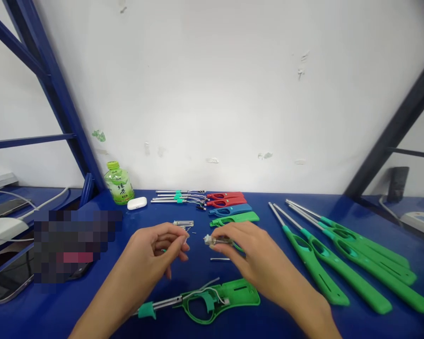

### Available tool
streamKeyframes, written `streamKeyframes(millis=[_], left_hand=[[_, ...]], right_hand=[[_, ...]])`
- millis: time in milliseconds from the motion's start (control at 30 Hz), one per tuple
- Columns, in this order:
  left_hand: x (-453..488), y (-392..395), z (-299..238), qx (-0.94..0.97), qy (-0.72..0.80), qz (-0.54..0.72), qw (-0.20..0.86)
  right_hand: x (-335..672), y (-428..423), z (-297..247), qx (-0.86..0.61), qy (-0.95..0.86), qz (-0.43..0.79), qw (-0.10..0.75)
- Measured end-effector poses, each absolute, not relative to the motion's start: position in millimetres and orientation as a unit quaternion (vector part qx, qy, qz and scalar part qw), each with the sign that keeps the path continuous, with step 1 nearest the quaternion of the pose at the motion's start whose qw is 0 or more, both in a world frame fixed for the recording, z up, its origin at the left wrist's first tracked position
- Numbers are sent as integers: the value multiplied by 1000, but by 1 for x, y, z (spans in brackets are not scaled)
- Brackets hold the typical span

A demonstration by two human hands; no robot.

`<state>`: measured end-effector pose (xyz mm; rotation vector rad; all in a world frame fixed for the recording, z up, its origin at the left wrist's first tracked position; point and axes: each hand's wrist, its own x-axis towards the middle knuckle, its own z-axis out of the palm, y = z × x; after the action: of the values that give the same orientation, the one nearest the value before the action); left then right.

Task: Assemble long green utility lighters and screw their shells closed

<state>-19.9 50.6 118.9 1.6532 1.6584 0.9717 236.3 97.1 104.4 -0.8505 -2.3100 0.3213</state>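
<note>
Both my hands hover over a blue table. My right hand pinches a small clear lighter insert with a metal tip. My left hand is closed in a pinch, its fingertips near that tip, holding something too small to make out. Below the hands lies an open green lighter half shell with a metal tube, a teal collar and white wires. A short metal pin lies between the hands.
Several finished green long-nose lighters lie at the right. Red, blue and green handle shells and metal tubes lie at the back. A green tea bottle, a white earbud case and a blue rack frame stand at the left.
</note>
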Motion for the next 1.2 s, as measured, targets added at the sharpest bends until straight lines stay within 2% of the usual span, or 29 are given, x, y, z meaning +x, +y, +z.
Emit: streamKeyframes(millis=[167, 400, 600, 1200], left_hand=[[-15, 47, 125, 614, 570, 422, 347], [-15, 52, 123, 614, 537, 438, 378], [-12, 49, 124, 615, 537, 445, 367], [-4, 47, 122, 603, 531, 492, 335]], right_hand=[[223, 91, 104, -290, -892, 103, 331], [224, 92, 102, -276, -889, 68, 359], [225, 94, 101, -277, -892, 32, 356], [222, 91, 104, -258, -895, 25, 362]])
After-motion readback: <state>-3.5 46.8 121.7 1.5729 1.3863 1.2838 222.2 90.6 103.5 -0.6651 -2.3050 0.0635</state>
